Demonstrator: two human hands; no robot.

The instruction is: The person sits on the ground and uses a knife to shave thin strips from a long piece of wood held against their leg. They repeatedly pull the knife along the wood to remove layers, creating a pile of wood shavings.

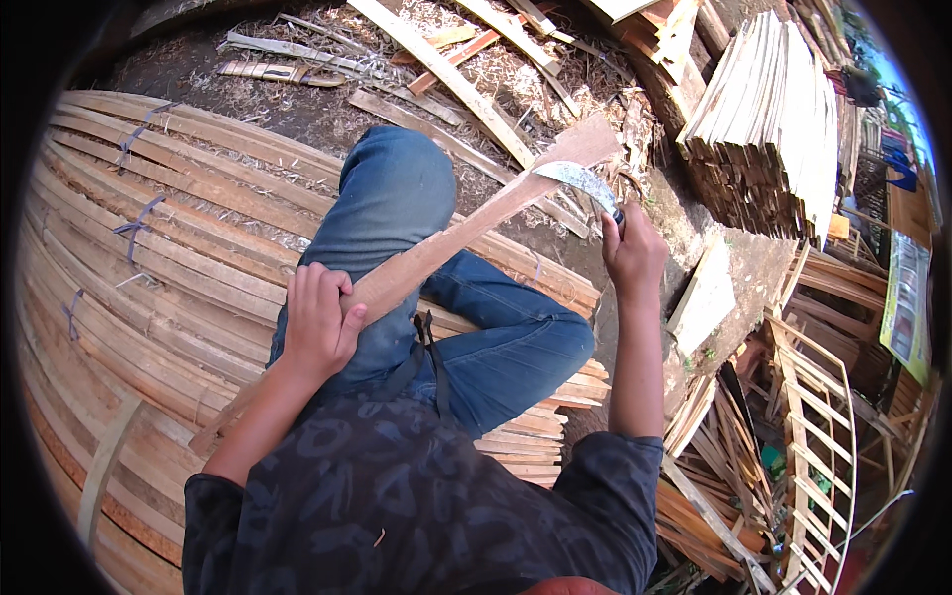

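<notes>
A long, flat strip of wood lies slantwise over my bent knee, its wider end pointing away to the upper right. My left hand is closed around the strip near my thigh, thumb on top; its narrower tail passes under my left forearm. In my right hand is the dark handle of a curved knife, like a sickle. The pale blade meets the strip close to its wide end. Whether the edge bites into the wood cannot be made out.
Beneath me and to the left lie bundles of long wooden slats tied with dark cord. Shavings and loose offcuts cover the ground ahead. At right stand a tall stack of thin boards, a pale board piece and a ladder-like wooden frame.
</notes>
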